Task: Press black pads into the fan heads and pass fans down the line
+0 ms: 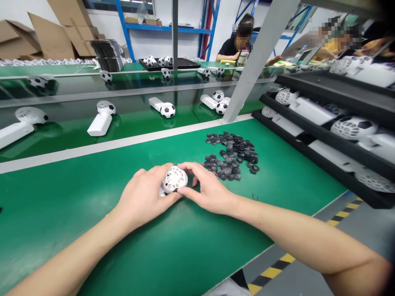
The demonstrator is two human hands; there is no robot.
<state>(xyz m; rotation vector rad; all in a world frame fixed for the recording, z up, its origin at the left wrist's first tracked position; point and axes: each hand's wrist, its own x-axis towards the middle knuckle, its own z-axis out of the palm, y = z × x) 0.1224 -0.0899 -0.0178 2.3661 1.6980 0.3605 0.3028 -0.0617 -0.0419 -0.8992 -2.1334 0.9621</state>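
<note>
Both my hands close round a small white handheld fan [175,179] with a ball-shaped head, its open grille facing up. My left hand [145,191] wraps the left side and covers most of what lies beneath, so the handle is largely hidden. On the right side, the thumb and fingers of my right hand [208,187] grip the rim of the head. Just beyond my right hand lies a loose pile of small black pieces [236,152] on the green table [148,255].
Soccer-ball fans, such as one white fan [101,121], lie along the green belt [132,123] ahead. Black trays [308,135] of fans are stacked at right, near a slanted grey post [256,57]. A person [233,47] sits across the line; cardboard boxes [52,37] stand behind.
</note>
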